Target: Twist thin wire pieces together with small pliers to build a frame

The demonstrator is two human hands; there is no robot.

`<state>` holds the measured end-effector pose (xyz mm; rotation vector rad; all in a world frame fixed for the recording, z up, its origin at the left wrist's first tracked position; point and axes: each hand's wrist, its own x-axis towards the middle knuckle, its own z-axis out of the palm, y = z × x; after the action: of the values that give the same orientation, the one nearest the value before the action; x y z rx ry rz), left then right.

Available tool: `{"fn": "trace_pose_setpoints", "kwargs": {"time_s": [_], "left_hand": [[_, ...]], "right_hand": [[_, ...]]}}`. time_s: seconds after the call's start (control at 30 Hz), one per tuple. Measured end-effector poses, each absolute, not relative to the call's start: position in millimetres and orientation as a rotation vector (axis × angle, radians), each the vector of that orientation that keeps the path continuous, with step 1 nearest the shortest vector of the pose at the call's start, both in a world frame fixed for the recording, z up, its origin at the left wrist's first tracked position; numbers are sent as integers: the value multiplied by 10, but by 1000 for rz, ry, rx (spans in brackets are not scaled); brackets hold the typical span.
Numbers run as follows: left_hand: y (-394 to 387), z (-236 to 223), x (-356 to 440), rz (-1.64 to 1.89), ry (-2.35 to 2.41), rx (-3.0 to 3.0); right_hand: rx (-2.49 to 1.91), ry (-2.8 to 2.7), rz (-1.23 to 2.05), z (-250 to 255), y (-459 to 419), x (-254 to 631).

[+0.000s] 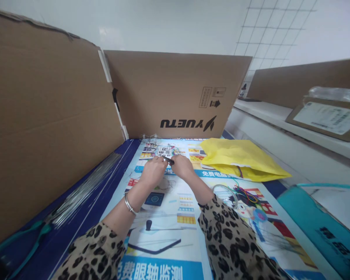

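Cardboard [175, 77] bhd; both hands [154, 171] [182, 167] fwd, close tog. on dk. item [169, 160].

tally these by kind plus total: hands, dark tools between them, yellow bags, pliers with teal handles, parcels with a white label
Hands (left, right): 2
Dark tool: 1
Yellow bag: 1
Teal-handled pliers: 1
White-labelled parcel: 1
Total: 6

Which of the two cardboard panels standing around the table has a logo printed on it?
The far panel, straight ahead: it carries black lettering, upside down. The left panel shows no print.
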<state>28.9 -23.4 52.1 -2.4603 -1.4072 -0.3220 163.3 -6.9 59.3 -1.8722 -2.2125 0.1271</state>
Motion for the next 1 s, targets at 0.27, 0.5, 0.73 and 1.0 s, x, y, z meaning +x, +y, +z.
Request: {"fn": "trace_pose_setpoints", "kwargs": {"time_s": [0.27,0.5,0.73,1.0], "left_hand": [[-267,556,307,-334,-1455,-2402],[-265,564,300,-305,-1510,-2404],[-251,566,285,-306,-1593,-2397],[-147,511,225,-469,-1787,-2452]], "right_hand": [[-1876,-2196,140,582,-65,1623],[-1869,-2158,168,524,-39,1620],[-1813,-2063,239,451,-6,1636],[-1698,-1803,514,409,20,1642]]}}
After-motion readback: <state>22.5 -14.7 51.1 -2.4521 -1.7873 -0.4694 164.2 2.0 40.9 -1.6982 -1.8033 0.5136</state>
